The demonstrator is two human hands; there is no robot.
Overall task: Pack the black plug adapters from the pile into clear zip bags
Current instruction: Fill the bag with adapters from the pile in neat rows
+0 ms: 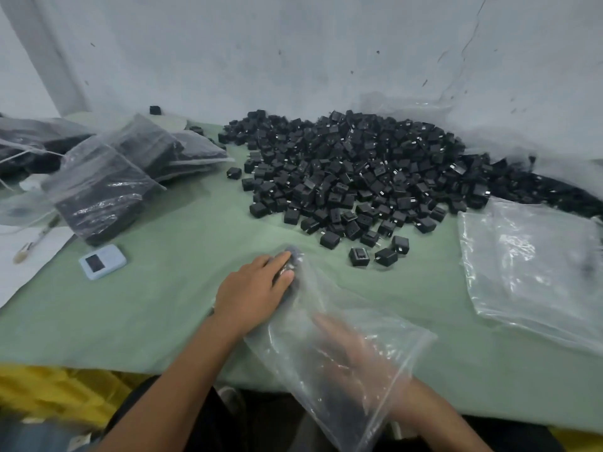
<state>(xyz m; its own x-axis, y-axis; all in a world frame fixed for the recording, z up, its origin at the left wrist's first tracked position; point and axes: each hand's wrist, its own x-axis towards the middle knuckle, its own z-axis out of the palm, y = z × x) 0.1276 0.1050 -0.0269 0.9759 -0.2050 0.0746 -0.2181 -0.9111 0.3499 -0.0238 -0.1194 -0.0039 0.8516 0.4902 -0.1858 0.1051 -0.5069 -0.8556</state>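
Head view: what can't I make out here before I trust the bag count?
Right hand: inside the clear zip bag, smeared by plastic and motion; grip unreadable.
Adapters at the left hand fingertips: blurred, number unclear.
Pile: right end under plastic sheet, cut by frame edge.
Filled bags: cut by left edge.

Open lane: bare green table cover (182, 288) left of the pile (359, 171).
Blocked: filled bags (104, 187) farther left; empty bags (535, 265) right of pile.
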